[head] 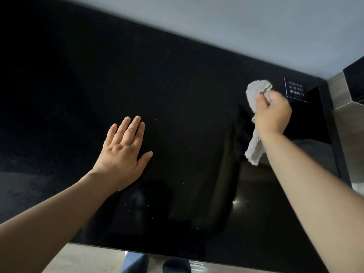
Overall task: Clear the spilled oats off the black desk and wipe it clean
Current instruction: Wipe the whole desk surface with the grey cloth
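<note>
The glossy black desk (177, 85) fills most of the view. A few tiny pale specks (136, 207) dot its near middle. My left hand (123, 152) lies flat on the desk left of centre, fingers straight and together. My right hand (272, 113) grips a crumpled grey cloth (256, 91) near the desk's far right corner; one end bunches above my fingers and the other end hangs down past my wrist. Whether the cloth touches the desk I cannot tell.
A small black sign with white characters (296, 90) stands at the far right corner, just beyond the cloth. A grey wall (256, 26) runs behind the desk. Wood-toned floor (82, 259) and dark shoes show below the near edge.
</note>
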Action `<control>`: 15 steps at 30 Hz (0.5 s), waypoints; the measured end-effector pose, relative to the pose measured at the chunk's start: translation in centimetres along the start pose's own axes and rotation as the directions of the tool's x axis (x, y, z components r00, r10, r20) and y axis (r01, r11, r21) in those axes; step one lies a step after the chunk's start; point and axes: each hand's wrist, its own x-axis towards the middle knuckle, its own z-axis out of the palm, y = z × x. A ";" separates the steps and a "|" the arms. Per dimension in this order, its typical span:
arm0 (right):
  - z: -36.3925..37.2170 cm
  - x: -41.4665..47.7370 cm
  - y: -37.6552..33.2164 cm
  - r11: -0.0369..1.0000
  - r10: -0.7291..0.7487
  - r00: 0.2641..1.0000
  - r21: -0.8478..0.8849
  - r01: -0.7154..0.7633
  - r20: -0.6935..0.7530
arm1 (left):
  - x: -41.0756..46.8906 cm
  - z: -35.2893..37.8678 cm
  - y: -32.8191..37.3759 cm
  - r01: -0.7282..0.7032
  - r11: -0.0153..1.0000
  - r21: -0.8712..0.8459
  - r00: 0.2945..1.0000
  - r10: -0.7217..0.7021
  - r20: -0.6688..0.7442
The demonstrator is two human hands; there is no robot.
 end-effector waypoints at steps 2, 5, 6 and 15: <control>1.5 3.4 1.4 0.997 0.047 0.999 -0.066 -0.047 -0.003 | -0.1 0.1 0.0 -0.006 1.000 0.005 1.000 0.006 -0.004; 3.7 5.3 1.7 0.989 0.067 0.995 -0.137 -0.056 0.075 | -0.3 0.5 0.5 -0.010 1.000 0.019 1.000 0.010 -0.004; 4.3 5.3 1.2 0.986 0.060 0.993 -0.158 -0.044 0.100 | -0.2 0.6 0.5 -0.008 1.000 0.025 1.000 0.008 -0.008; -1.5 -11.9 -3.8 0.961 -0.243 0.788 0.254 0.114 0.566 | 0.6 0.8 0.2 0.015 1.000 0.026 1.000 -0.015 0.003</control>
